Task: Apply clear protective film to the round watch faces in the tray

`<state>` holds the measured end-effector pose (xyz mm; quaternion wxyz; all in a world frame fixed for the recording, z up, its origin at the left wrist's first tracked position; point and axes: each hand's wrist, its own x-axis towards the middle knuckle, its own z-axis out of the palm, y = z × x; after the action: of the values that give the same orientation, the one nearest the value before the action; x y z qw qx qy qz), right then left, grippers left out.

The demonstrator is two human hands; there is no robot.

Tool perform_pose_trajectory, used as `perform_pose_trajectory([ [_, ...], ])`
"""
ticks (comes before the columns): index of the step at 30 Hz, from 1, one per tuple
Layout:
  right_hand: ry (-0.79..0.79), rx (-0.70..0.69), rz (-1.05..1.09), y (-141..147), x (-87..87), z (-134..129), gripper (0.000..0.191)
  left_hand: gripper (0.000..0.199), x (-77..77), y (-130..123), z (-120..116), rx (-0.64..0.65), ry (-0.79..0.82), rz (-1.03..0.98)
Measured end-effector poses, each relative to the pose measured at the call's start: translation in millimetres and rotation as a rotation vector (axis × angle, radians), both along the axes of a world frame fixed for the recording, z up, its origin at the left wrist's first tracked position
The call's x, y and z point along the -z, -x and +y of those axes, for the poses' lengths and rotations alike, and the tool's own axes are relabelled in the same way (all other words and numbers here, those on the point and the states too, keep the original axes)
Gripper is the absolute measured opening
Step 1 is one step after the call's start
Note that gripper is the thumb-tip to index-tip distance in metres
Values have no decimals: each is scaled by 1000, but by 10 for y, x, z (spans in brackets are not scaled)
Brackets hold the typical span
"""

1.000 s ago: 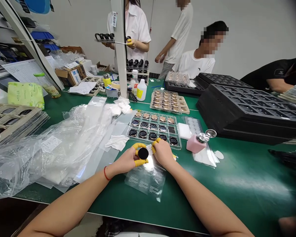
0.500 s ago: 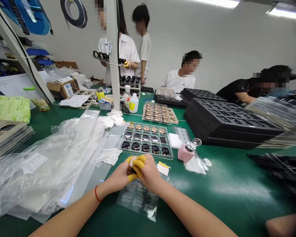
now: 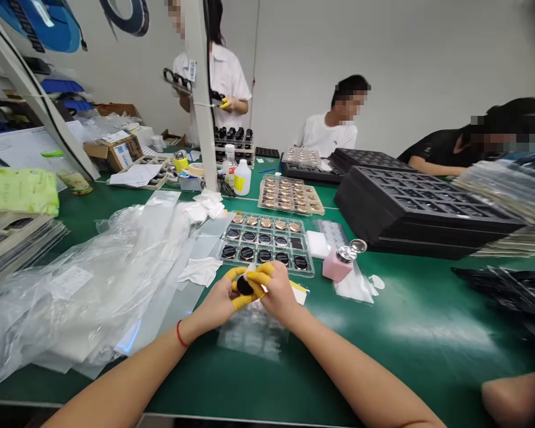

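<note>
My left hand (image 3: 216, 302), in yellow finger cots, grips a round black watch head (image 3: 244, 286) by its edge. My right hand (image 3: 280, 292), with yellow cots too, is closed on a white wipe (image 3: 250, 270) beside the watch head. Part of the wipe is hidden by the fingers. Just beyond both hands lies a clear plastic tray (image 3: 311, 267) with several round watch heads in its compartments. Under the hands rests a clear plastic sheet (image 3: 253, 340). A small white and yellow card (image 3: 299, 293) shows past the right hand.
To the right stand a pink pump bottle (image 3: 336, 267) and stacked black foam trays (image 3: 401, 229). Clear plastic bags (image 3: 93, 285) cover the left side. A second tray (image 3: 316, 205) of watch parts sits farther back. A white post (image 3: 200, 107) rises behind, with co-workers beyond.
Both hands have turned and risen slightly in view, so the watch head's black face now shows. The view has shifted a little; one person in the background is out of sight.
</note>
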<state>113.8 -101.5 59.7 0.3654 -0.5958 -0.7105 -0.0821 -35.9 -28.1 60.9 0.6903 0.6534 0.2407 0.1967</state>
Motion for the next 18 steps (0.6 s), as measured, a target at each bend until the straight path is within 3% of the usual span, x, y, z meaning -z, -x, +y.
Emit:
perform_pose_trajectory([
  [3, -8, -47, 30, 11, 13, -25, 17, 53, -27, -4, 32, -59, 23, -21],
  [7, 1, -106, -1, 133, 20, -53, 19, 51, -39, 4, 47, -26, -42, 15],
  [11, -70, -42, 44, 145, 8, 6, 18, 41, -27, -3, 19, 14, -59, -35],
  [18, -70, 45, 108, 7, 72, 43, 18, 49, 6, -10, 21, -31, 7, -38],
])
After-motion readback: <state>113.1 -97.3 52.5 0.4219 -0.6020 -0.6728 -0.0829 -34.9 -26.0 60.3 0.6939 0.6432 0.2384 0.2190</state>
